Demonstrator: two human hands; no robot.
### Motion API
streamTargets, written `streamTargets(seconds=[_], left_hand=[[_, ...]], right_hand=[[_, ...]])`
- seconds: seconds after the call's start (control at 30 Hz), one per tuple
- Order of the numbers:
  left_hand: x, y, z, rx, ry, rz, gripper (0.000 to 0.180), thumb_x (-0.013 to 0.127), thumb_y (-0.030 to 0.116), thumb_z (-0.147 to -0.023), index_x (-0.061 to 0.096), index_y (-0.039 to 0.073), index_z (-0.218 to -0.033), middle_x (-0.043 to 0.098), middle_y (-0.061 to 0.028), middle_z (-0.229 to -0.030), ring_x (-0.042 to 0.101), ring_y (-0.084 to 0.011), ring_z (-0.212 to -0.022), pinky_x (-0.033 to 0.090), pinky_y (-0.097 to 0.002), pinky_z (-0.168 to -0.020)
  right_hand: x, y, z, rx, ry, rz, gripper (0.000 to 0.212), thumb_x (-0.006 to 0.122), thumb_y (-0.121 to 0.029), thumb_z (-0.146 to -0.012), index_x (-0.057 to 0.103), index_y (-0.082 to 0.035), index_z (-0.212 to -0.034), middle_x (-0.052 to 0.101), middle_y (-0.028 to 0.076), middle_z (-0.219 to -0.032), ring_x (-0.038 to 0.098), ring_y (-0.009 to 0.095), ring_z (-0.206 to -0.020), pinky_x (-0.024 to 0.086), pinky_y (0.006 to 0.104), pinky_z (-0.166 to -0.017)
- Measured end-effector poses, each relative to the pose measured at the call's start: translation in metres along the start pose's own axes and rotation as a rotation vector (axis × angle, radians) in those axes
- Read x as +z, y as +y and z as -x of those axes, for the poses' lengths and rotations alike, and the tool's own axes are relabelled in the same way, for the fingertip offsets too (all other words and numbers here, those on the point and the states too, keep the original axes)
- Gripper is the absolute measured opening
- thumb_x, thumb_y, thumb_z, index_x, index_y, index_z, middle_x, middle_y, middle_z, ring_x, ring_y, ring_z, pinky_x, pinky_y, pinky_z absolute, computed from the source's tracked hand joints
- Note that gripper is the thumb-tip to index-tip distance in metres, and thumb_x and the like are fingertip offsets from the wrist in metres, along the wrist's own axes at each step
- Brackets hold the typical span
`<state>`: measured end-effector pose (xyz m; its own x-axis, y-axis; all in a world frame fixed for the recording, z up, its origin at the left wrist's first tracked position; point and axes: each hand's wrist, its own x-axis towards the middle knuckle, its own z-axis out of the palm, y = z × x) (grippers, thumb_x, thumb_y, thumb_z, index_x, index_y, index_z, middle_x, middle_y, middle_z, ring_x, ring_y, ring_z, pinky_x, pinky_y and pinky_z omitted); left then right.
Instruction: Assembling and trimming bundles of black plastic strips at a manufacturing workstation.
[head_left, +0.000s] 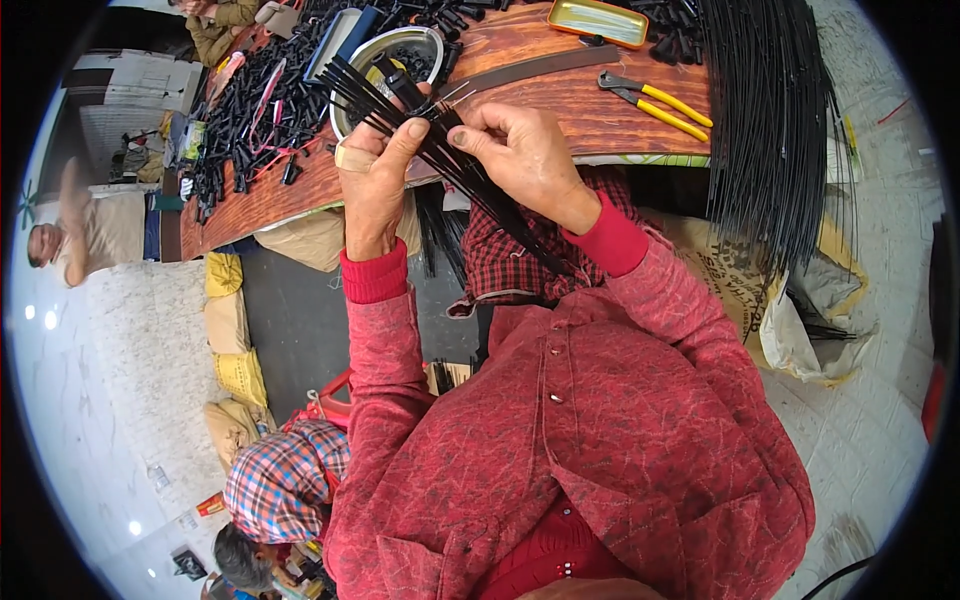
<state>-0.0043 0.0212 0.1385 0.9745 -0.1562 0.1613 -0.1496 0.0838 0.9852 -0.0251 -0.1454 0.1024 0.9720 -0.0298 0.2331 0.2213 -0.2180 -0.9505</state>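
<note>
In front of my chest, a bundle of thin black rods that look like umbrella ribs (478, 203) slants down from upper left to lower right. My left hand (375, 185) is closed round it, thumb on top and a tan wrap on one finger. A black plastic tube-shaped fitting (404, 88) sticks up among the ribs above the left thumb. My right hand (532, 160) pinches the ribs just below that fitting with thumb and forefinger. A thin wire (458, 92) pokes out beside the fitting; whether the right fingers touch it is hidden.
On the red-brown table lie yellow-handled pincers (655, 103), a flat metal bar (540, 68), a yellow-rimmed tin (600, 22) and a metal bowl (438, 50) of black parts. Black fittings (245, 140) heap at left; long black ribs (770, 130) overhang at right. Other people are nearby.
</note>
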Motion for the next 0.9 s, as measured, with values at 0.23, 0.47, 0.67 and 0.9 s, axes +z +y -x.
streamTargets(seconds=[0.23,0.47,0.67,0.9], left_hand=[[0.002,0.003,0.003,-0.005,-0.023,-0.030,0.032,0.063,0.002,-0.092,0.062,-0.002,-0.124,0.068,-0.0064,-0.111,0.063,-0.0118,-0.095,0.051,-0.0263,-0.085],[-0.003,-0.001,0.000,-0.006,-0.052,-0.025,0.032,0.063,0.002,-0.092,0.063,-0.002,-0.123,0.068,-0.0062,-0.113,0.063,-0.0120,-0.097,0.051,-0.0260,-0.086],[-0.004,-0.006,-0.001,-0.041,-0.042,0.051,0.033,0.065,0.002,-0.091,0.063,-0.001,-0.123,0.068,-0.0068,-0.114,0.063,-0.0118,-0.097,0.051,-0.0259,-0.088],[0.003,-0.007,0.001,0.019,0.046,0.034,0.026,0.066,0.002,-0.090,0.066,-0.002,-0.116,0.070,-0.0053,-0.104,0.064,-0.0107,-0.091,0.051,-0.0243,-0.083]], right_hand=[[0.002,-0.001,0.000,0.010,0.023,0.057,0.024,0.073,-0.023,-0.085,0.067,-0.001,-0.079,0.055,0.006,-0.057,0.048,0.011,-0.052,0.039,0.0327,-0.050],[0.000,-0.004,0.003,-0.096,0.048,0.066,0.025,0.072,-0.021,-0.086,0.063,0.000,-0.077,0.050,0.006,-0.056,0.045,0.012,-0.052,0.037,0.0327,-0.050],[-0.002,0.000,0.004,-0.126,0.018,-0.019,0.024,0.072,-0.021,-0.089,0.063,-0.001,-0.078,0.048,0.004,-0.057,0.042,0.010,-0.053,0.036,0.0305,-0.049],[0.003,0.008,-0.002,-0.105,0.033,-0.094,0.027,0.071,-0.024,-0.090,0.064,-0.001,-0.077,0.049,0.004,-0.057,0.042,0.009,-0.053,0.035,0.0302,-0.049]])
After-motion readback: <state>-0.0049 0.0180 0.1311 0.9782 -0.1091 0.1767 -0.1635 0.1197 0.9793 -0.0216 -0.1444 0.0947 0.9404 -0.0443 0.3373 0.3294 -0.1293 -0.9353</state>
